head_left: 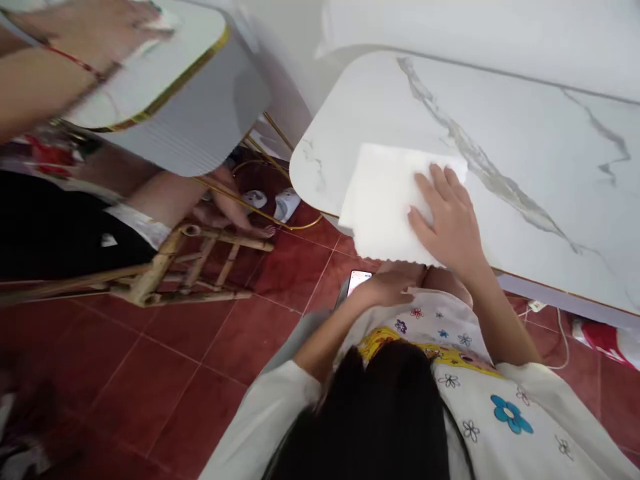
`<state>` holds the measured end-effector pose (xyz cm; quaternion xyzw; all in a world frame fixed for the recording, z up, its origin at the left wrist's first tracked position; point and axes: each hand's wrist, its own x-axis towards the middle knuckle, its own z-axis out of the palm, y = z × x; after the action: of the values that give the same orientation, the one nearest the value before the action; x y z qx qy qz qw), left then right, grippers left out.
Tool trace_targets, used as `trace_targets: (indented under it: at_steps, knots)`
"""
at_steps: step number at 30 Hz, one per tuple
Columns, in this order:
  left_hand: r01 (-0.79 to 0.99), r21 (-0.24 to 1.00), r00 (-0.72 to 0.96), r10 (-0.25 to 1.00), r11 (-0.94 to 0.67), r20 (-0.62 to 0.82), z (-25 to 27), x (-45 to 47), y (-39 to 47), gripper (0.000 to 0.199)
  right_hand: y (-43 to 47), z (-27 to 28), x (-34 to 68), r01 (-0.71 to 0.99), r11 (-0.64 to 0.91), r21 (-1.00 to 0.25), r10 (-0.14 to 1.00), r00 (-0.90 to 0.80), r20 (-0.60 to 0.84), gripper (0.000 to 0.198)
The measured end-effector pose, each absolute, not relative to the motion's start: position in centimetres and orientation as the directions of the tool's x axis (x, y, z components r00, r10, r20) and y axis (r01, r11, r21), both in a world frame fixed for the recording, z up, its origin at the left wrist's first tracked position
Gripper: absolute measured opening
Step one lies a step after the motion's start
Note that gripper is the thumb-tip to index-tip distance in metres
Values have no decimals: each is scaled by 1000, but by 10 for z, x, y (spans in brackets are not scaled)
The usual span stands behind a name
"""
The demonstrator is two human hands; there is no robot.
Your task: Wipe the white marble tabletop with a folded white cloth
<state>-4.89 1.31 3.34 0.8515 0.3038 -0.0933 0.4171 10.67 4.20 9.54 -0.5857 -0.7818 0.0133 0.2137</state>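
A white sheet, like a folded paper napkin point(383, 200), lies on the white marble-patterned table point(525, 140), and its scalloped edge hangs slightly over the front. My right hand point(445, 217) rests flat on the right side of this sheet, thumb apart from the fingers, pressing rather than gripping. My left hand point(390, 288) lies palm down across my lap below the table edge, fingers stretched out and holding nothing I can see. Close beside it a phone point(357, 280) with a lit screen shows partly behind my wrist.
At upper left another person's hand point(120, 33) is on a gold-edged white table point(185, 57). Below stands a bamboo chair point(185, 267) on the red tiled floor point(200, 393). A gold table leg point(300, 225) and white slippers point(286, 203) are near. A white cable point(564, 340) lies at right.
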Motion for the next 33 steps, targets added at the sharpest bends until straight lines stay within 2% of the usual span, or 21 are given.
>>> trace_targets:
  at_steps: [2,4,5,6,7,8,10,12,15,20,33]
  knots:
    - [467,776,882,286,-425,-375,71,-85,25,20,41,97,106,914,299,-274,929,-213,302,53]
    - [361,853,924,267,-377,-273,112,-115,37,26,40,99,105,924,265,-275,941,-185,283,53]
    - [338,867,911,358,-368,-203,130,-124,44,29,39,100,104,930,245,-275,946,-167,277,53]
    - [335,862,856,505,-380,-110,144,-128,50,32,39,101,103,934,226,-277,950,-150,273,53]
    - [355,838,753,658,-414,6,152,-128,56,35,38,101,103,937,211,-279,953,-134,270,53]
    - [404,792,646,756,-458,108,156,-124,63,38,38,101,102,939,199,-282,955,-121,270,53]
    - [514,667,523,814,-539,255,149,-108,76,39,38,100,102,942,180,-284,957,-101,271,57]
    - [577,565,540,795,-590,278,132,-91,90,41,39,100,101,946,161,-281,957,-81,278,61]
    - [563,514,605,746,-648,279,109,-78,106,45,40,99,100,957,135,-255,957,-59,284,63]
    - [533,537,604,739,-654,300,101,-83,111,47,41,100,97,972,129,-197,956,-69,285,62]
    - [483,600,571,749,-638,337,97,-84,111,50,42,103,95,982,117,-145,966,-79,246,64]
